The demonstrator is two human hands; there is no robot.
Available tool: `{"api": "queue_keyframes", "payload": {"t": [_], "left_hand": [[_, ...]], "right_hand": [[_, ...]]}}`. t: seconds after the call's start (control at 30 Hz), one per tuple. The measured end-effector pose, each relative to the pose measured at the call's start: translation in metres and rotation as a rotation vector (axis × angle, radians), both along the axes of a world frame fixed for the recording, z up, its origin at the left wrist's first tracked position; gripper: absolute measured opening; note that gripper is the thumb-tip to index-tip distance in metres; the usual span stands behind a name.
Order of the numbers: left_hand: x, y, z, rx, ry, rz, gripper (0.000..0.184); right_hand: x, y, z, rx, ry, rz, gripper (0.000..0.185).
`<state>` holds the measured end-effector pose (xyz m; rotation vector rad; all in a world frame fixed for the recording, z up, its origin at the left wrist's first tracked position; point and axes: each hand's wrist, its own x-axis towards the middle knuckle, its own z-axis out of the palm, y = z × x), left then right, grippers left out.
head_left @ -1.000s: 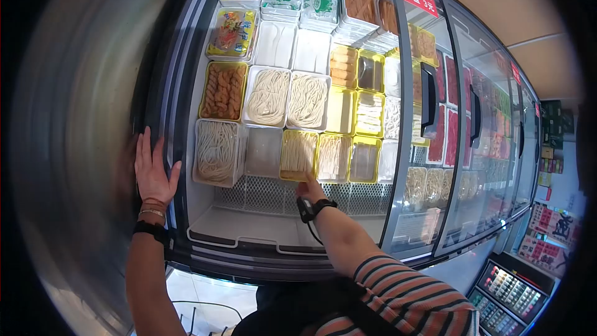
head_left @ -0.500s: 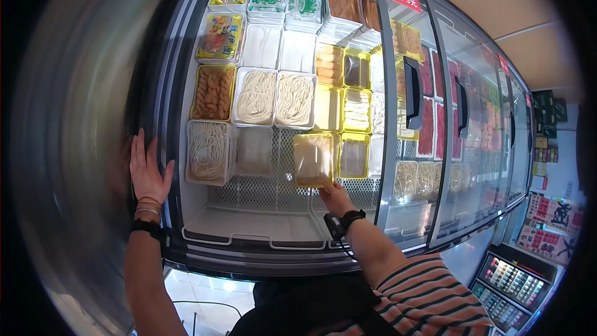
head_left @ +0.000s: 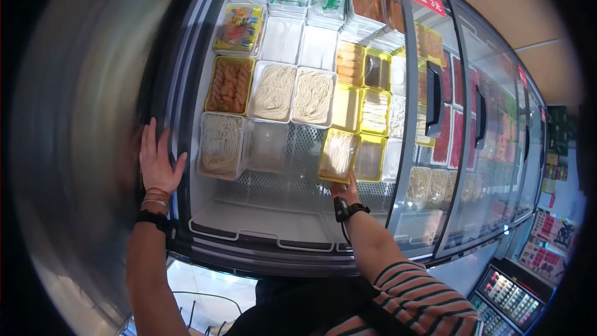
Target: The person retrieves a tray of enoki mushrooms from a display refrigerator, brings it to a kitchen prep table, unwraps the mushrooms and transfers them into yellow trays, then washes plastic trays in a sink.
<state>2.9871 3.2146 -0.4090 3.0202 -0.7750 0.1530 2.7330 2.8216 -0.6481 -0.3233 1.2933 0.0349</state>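
My right hand (head_left: 345, 191) is at the near end of a yellow-rimmed tray (head_left: 339, 154) with pale, thin strands in it. The thumb lies up along its right corner, and the other fingers are partly hidden beneath the rim. Right beside this tray is another yellow tray (head_left: 370, 159) with a wrapped, greyish filling. Spread fingers of my left hand (head_left: 160, 158) rest on the dark left frame (head_left: 178, 177) of the display freezer, holding nothing.
White noodle trays (head_left: 272, 92) and a tray of twisted brown pieces (head_left: 230, 86) stand farther in. Stacked noodles (head_left: 222, 145) are at left. A white wire rack (head_left: 273, 235) runs along the near edge. Sliding glass doors with black handles (head_left: 433, 99) cover the right side.
My right hand has moved the yellow tray slightly, and its strands now show where glare covered it before. The whole view has shifted a little; my left hand stays on the frame.
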Motion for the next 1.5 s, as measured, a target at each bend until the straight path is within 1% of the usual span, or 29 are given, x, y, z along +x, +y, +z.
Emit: {"api": "queue_keyframes", "payload": {"t": [0.1, 0.13, 0.2, 0.23, 0.27, 0.37, 0.43, 0.5, 0.57, 0.63, 0.7, 0.77, 0.83, 0.9, 0.93, 0.97, 1.03, 1.07, 1.1, 1.13, 1.17, 1.2, 1.27, 1.3, 1.33, 1.37, 1.4, 1.47, 1.5], "left_hand": [[0.001, 0.003, -0.002, -0.015, 0.001, -0.018, 0.061], [-0.001, 0.003, -0.002, -0.006, -0.004, -0.015, 0.061], [0.001, 0.000, -0.002, -0.015, -0.020, -0.021, 0.060], [0.001, -0.001, -0.003, -0.027, -0.021, -0.030, 0.060], [0.001, -0.001, -0.003, -0.021, -0.019, -0.026, 0.060], [0.000, -0.002, -0.002, -0.001, -0.029, -0.032, 0.061], [-0.001, -0.003, -0.001, 0.018, -0.020, -0.003, 0.061], [-0.001, -0.002, -0.001, 0.007, -0.026, -0.012, 0.061], [-0.001, -0.004, 0.001, -0.008, -0.039, -0.025, 0.061], [-0.003, -0.005, 0.003, -0.008, -0.022, -0.007, 0.061], [-0.005, -0.001, 0.002, 0.035, -0.039, 0.000, 0.060], [-0.003, -0.004, -0.005, 0.042, -0.050, -0.029, 0.060], [-0.002, 0.002, -0.009, -0.013, -0.076, -0.043, 0.059], [-0.006, -0.004, -0.009, -0.035, -0.057, -0.045, 0.059], [-0.006, -0.001, -0.005, -0.027, -0.036, -0.014, 0.059], [-0.001, 0.006, -0.006, -0.030, -0.059, -0.031, 0.059], [0.014, 0.013, -0.029, -0.142, 0.018, 0.014, 0.059], [0.017, -0.005, -0.031, -0.127, -0.134, 0.031, 0.057], [0.021, -0.022, -0.032, -0.165, -0.124, -0.109, 0.052], [0.014, -0.074, -0.010, -0.200, -0.117, -0.243, 0.046], [0.001, -0.138, 0.016, -0.391, 0.169, -0.250, 0.043], [0.000, -0.189, 0.005, -0.430, 0.217, -0.381, 0.049], [-0.031, -0.295, 0.026, -0.624, 0.334, -0.718, 0.047], [-0.042, -0.349, 0.027, -0.507, 0.356, -0.800, 0.045], [-0.062, -0.397, 0.038, -0.505, 0.447, -0.845, 0.043], [-0.080, -0.432, 0.041, -0.614, 0.672, -0.828, 0.040], [-0.097, -0.473, 0.047, -0.517, 0.430, -0.892, 0.039], [-0.110, -0.515, 0.038, -0.415, 0.196, -0.963, 0.038], [-0.106, -0.530, 0.020, -0.240, 0.197, -0.923, 0.037]], "right_hand": [[0.007, 0.019, 0.017, -0.015, -0.094, -0.081, 0.053], [-0.004, 0.020, 0.007, -0.046, -0.170, 0.037, 0.052], [-0.010, 0.013, -0.017, 0.084, -0.100, -0.165, 0.057], [-0.020, 0.012, -0.040, 0.073, -0.103, -0.172, 0.057], [-0.039, 0.017, -0.070, -0.138, -0.193, 0.045, 0.058], [-0.044, 0.028, -0.094, -0.271, -0.312, 0.048, 0.058], [-0.043, 0.027, -0.089, -0.461, -0.317, 0.273, 0.052], [-0.035, 0.031, -0.054, -0.608, -0.292, 0.405, 0.047], [-0.009, 0.033, 0.022, -0.137, -0.177, -0.048, 0.044], [-0.013, 0.036, 0.052, -0.189, -0.216, -0.029, 0.042], [-0.016, 0.041, 0.102, -0.065, -0.268, -0.003, 0.039], [-0.015, 0.047, 0.159, -0.136, -0.291, -0.011, 0.040], [-0.018, 0.042, 0.210, -0.099, -0.456, 0.136, 0.046], [-0.036, 0.028, 0.257, -0.165, -0.588, 0.130, 0.053], [-0.054, 0.012, 0.285, -0.198, -0.595, 0.185, 0.056], [-0.072, -0.001, 0.297, -0.259, -0.455, 0.146, 0.058], [-0.109, -0.024, 0.322, -0.379, -0.488, 0.026, 0.063], [-0.134, -0.037, 0.318, -0.427, -0.482, -0.032, 0.066], [-0.164, -0.049, 0.309, -0.494, -0.507, -0.086, 0.067], [-0.189, -0.057, 0.304, -0.540, -0.493, -0.192, 0.057], [-0.204, -0.058, 0.315, -0.578, -0.473, -0.219, 0.057], [-0.227, -0.059, 0.311, -0.608, -0.480, -0.255, 0.058], [-0.256, -0.050, 0.319, -0.618, -0.488, -0.345, 0.057], [-0.267, -0.043, 0.323, -0.624, -0.498, -0.392, 0.056], [-0.281, -0.035, 0.319, -0.626, -0.525, -0.456, 0.058], [-0.299, -0.029, 0.307, -0.644, -0.537, -0.486, 0.061], [-0.291, -0.014, 0.334, -0.723, -0.534, -0.512, 0.063], [-0.325, -0.004, 0.311, -0.723, -0.556, -0.563, 0.063], [-0.336, 0.005, 0.310, -0.722, -0.502, -0.594, 0.063]]}}
